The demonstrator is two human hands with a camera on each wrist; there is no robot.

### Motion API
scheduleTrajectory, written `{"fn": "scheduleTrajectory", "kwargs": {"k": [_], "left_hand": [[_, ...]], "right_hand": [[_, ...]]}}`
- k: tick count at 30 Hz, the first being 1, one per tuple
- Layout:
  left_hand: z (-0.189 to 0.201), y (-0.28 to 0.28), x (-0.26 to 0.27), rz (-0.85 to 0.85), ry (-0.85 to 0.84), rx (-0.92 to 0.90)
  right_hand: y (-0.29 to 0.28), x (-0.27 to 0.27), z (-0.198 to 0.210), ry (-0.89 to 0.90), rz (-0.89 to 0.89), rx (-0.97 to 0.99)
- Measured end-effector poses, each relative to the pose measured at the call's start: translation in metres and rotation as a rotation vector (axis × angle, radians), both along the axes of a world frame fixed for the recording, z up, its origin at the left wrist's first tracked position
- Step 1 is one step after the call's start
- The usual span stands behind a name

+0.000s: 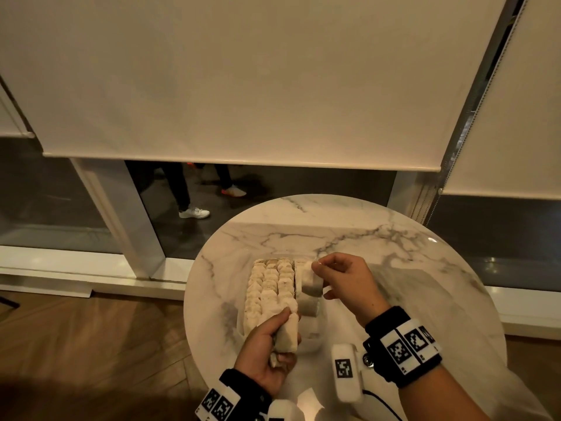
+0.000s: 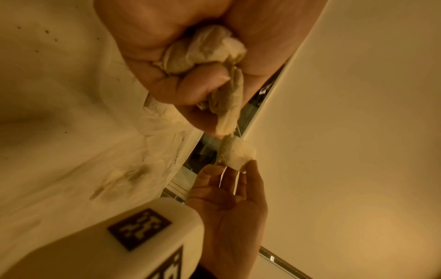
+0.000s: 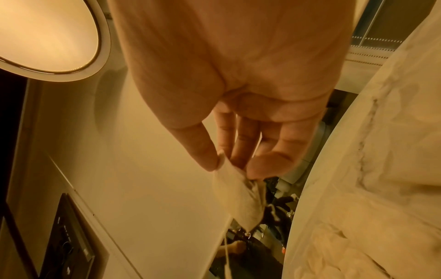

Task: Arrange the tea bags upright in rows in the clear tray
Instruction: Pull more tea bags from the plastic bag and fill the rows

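A clear tray (image 1: 315, 338) sits on the round marble table (image 1: 409, 262), packed with rows of upright beige tea bags (image 1: 267, 287); its right-hand row is partly filled. My left hand (image 1: 270, 347) grips a bundle of tea bags (image 1: 287, 334) at the tray's near end; the bundle (image 2: 205, 51) shows bunched in my palm in the left wrist view. My right hand (image 1: 346, 281) pinches one tea bag (image 1: 311, 281) by its top, above the tray's right row. In the right wrist view that tea bag (image 3: 238, 198) hangs from thumb and fingertips, its string dangling.
The table's rim runs close on the left, with wood floor (image 1: 91, 344) below. A white tagged block (image 1: 346, 372) lies on the table near my right wrist. Behind are roller blinds (image 1: 243, 80) and a window where a person's legs and shoes (image 1: 194, 212) show.
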State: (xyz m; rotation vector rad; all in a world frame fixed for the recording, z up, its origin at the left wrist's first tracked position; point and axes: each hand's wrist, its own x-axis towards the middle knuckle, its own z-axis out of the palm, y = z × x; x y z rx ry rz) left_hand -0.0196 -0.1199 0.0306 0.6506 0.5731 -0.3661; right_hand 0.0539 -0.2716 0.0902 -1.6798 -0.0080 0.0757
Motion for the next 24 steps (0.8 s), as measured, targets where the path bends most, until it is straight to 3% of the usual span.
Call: {"fn": "scheduleTrajectory", "kwargs": {"k": [8, 15, 19, 24], "left_hand": [[-0.004, 0.039, 0.008, 0.088, -0.035, -0.024], [-0.01, 0.073, 0.012, 0.244, -0.069, -0.068], [-0.011, 0.084, 0.011, 0.359, -0.117, -0.114], [-0.012, 0.09, 0.011, 0.403, -0.127, -0.113]], "right_hand": [[0.002, 0.03, -0.016, 0.033, -0.002, -0.089], [0.025, 0.052, -0.054, 0.189, 0.163, -0.414], [0.04, 0.061, -0.062, 0.255, 0.272, -0.697], [0.053, 0.073, -0.073, 0.396, 0.311, -0.743]]}}
